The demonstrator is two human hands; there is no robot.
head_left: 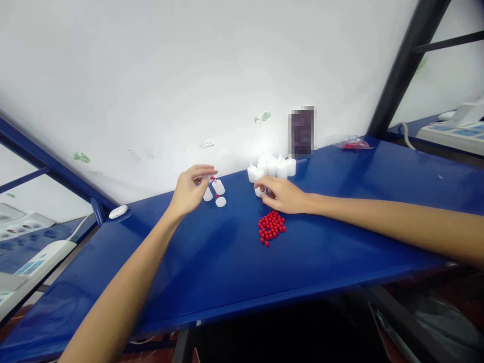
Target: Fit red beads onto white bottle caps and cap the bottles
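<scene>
My left hand [191, 190] hovers over the blue table [340, 242], its fingers pinched on a small white candle with a red tip [212, 178]. Just right of it lie two or three finished white candles [218, 193] with red tips. My right hand [282, 195] rests on the table with its fingers closed around one white candle [259, 191], taken from the cluster of several white candles [273, 166] by the wall. A pile of several small red beads [271, 227] lies just in front of my right hand.
A white wall rises behind the table. A clear bag with red contents [353, 144] lies at the back right. A black post [406, 65] stands at the right. A white oval object [118, 212] and power strips [30, 262] sit at the left.
</scene>
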